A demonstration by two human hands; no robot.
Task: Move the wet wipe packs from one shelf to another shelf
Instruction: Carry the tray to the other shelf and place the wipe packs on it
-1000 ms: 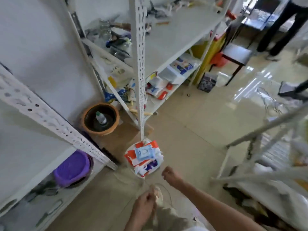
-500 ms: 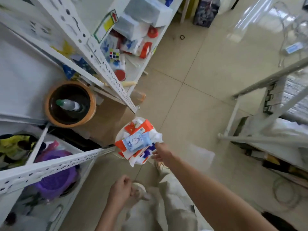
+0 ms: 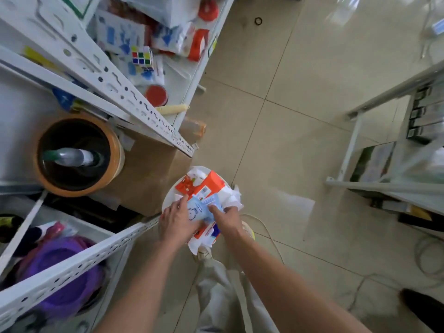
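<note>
A white round container [image 3: 168, 200] on the floor holds several wet wipe packs: an orange and white pack [image 3: 204, 183] on top and a light blue pack [image 3: 198, 210] below it. My left hand [image 3: 176, 222] and my right hand [image 3: 227, 218] both grip the light blue pack from either side. More white and orange packs [image 3: 206, 236] lie partly hidden under my hands. A white metal shelf unit [image 3: 134, 97] stands to the left of the container.
An orange-rimmed pot [image 3: 115, 145] with a bottle inside sits on cardboard [image 3: 153, 169] at left. A purple bowl [image 3: 64, 267] lies on the low shelf. Another white rack [image 3: 355, 140] stands at right. Cables [image 3: 427, 263] run across the tiled floor.
The view tilted down toward the floor. Both my hands moved forward from near my knees onto the container and closed on the light blue pack.
</note>
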